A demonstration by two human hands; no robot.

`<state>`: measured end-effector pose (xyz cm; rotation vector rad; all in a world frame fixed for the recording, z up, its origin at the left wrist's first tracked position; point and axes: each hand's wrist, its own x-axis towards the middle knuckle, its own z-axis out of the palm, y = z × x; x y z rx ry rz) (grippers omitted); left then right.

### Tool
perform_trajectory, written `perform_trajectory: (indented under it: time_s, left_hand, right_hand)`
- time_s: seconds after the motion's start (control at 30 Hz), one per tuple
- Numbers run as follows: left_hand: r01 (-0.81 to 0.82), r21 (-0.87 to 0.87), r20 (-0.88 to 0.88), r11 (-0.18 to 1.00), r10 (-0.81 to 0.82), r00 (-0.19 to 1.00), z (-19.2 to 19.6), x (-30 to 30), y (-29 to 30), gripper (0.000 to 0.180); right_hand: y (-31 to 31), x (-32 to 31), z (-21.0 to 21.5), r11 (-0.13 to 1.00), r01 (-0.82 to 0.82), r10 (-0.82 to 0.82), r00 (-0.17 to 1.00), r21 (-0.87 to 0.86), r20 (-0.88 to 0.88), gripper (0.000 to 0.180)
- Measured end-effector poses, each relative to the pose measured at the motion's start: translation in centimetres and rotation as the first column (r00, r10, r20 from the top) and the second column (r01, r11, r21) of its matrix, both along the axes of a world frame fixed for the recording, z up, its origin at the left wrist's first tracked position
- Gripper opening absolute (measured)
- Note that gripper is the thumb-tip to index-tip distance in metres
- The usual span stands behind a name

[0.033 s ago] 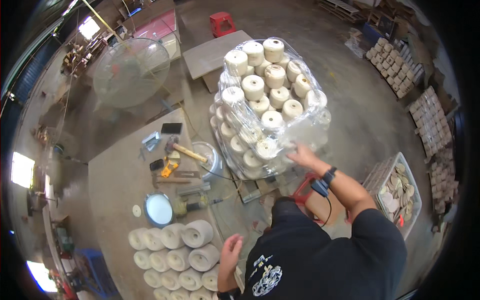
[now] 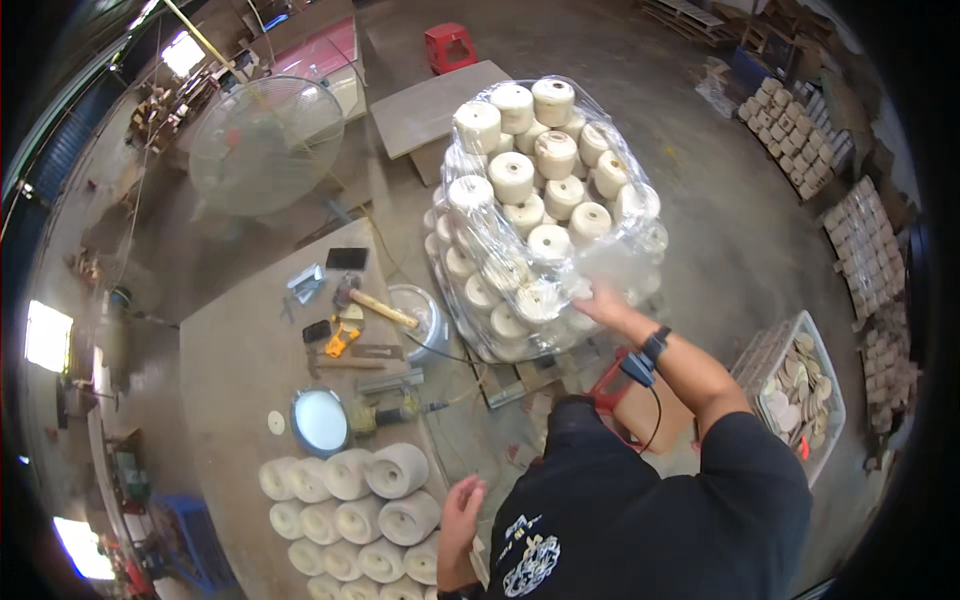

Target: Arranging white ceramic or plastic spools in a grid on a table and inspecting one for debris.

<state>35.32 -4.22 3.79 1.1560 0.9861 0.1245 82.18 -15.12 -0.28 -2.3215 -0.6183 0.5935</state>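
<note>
My right hand (image 2: 604, 304) reaches to the near right corner of a stack of white cylinders (image 2: 512, 178), each with a small centre hole. Clear plastic film (image 2: 615, 262) covers the stack, and my fingers are closed on a hazy, blurred part of it; the fingertips are partly hidden. Low at my left side, my left hand (image 2: 463, 505) hangs with loosely bent fingers and holds nothing. It is beside rows of similar pale cylinders (image 2: 397, 468) lying on their sides on the grey table (image 2: 235, 370).
Also on the table are a hammer (image 2: 380, 306), an orange tool (image 2: 342, 342), a power tool (image 2: 392, 412) and a round, blue-rimmed container (image 2: 320, 422). A white bucket (image 2: 428, 325) stands between table and stack. Right of me is a crate of flat discs (image 2: 800, 385); a red stool (image 2: 606, 385) stands before me.
</note>
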Motion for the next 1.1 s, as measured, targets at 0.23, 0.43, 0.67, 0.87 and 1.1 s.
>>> perform_trajectory:
  time_s: [0.23, 0.43, 0.67, 0.87, 1.1]
  left_hand:
    - [-0.345, -0.101, -0.182, 0.933, 0.324, 0.928, -2.2, -3.5, -3.8, 0.038]
    - [-0.402, -0.114, -0.309, 0.909, 0.352, 0.884, 0.6, 0.7, -5.3, 0.042]
    - [-0.436, -0.117, -0.374, 0.892, 0.367, 0.852, 3.7, 3.5, -5.5, 0.04]
    - [-0.523, -0.107, -0.411, 0.845, 0.442, 0.797, 3.6, 3.6, -7.9, 0.038]
    - [-0.525, -0.159, -0.38, 0.836, 0.439, 0.814, 3.4, 5.1, -8.0, 0.036]
  right_hand:
    - [10.1, 13.5, -7.8, 0.997, -0.069, 0.077, 0.928, -0.034, 0.365, 0.072]
    - [12.4, 16.0, -10.4, 0.939, -0.143, 0.207, 0.961, -0.313, 0.182, 0.097]
    - [12.4, 16.6, -15.5, 0.834, -0.169, 0.222, 0.974, -0.526, 0.038, 0.122]
    - [14.4, 16.3, -16.6, 0.917, 0.026, -0.001, 0.998, -0.398, 0.063, 0.123]
    - [13.5, 16.8, -17.6, 0.908, 0.022, 0.045, 0.988, -0.419, 0.148, 0.128]
